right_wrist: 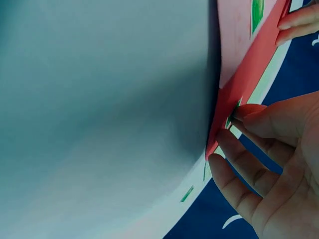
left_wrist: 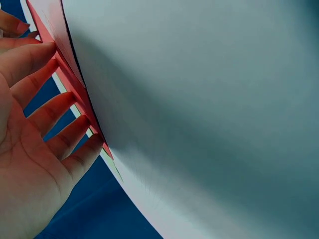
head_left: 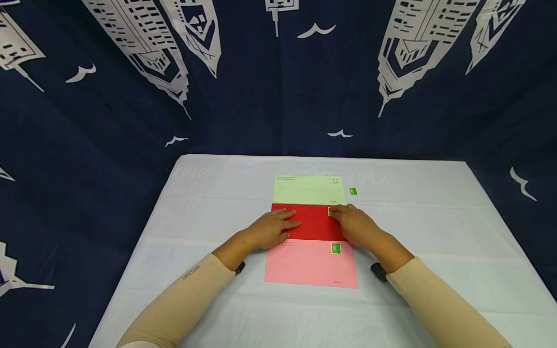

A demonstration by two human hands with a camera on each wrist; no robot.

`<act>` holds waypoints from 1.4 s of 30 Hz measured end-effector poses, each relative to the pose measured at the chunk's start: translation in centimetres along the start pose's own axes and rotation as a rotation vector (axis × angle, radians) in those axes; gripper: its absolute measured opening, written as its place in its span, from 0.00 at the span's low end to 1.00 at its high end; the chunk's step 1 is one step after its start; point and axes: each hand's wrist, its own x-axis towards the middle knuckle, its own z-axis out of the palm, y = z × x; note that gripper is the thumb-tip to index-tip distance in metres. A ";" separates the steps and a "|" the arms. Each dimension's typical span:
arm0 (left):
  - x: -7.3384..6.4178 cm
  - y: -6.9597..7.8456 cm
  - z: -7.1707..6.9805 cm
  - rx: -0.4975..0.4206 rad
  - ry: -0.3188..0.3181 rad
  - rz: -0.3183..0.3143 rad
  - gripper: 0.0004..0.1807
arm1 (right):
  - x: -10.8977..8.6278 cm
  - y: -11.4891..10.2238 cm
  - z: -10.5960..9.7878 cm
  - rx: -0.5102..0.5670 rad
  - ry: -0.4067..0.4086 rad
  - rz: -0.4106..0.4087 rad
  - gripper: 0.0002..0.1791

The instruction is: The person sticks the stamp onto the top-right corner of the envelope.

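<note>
A red envelope (head_left: 311, 232) lies between a light green envelope (head_left: 309, 191) and a pink envelope (head_left: 311, 266). My left hand (head_left: 271, 229) rests with spread fingers on the left part of the red one. At the red envelope's upper right corner, my right hand (head_left: 357, 226) has thumb and index fingertips together on a green stamp (right_wrist: 230, 119), covering most of it. Its other fingertips touch the red paper near the right edge. Another green stamp (head_left: 336, 248) sits at the pink envelope's upper right corner.
A loose green stamp (head_left: 353, 191) lies on the white tablecloth (head_left: 417, 222), just right of the light green envelope. Behind the table hangs a dark blue cloth (head_left: 261, 106) with white building and bird prints.
</note>
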 end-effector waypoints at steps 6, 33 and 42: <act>0.0 0.0 0.0 -0.005 -0.006 -0.005 0.27 | 0.7 0.2 -0.5 0.046 -0.033 0.014 0.16; 0.0 0.2 -0.1 0.008 -0.011 0.003 0.27 | 3.2 1.2 -0.9 0.201 -0.033 0.109 0.09; 0.0 0.1 -0.1 0.008 -0.016 0.005 0.28 | 3.8 1.5 -0.1 0.166 0.011 0.084 0.05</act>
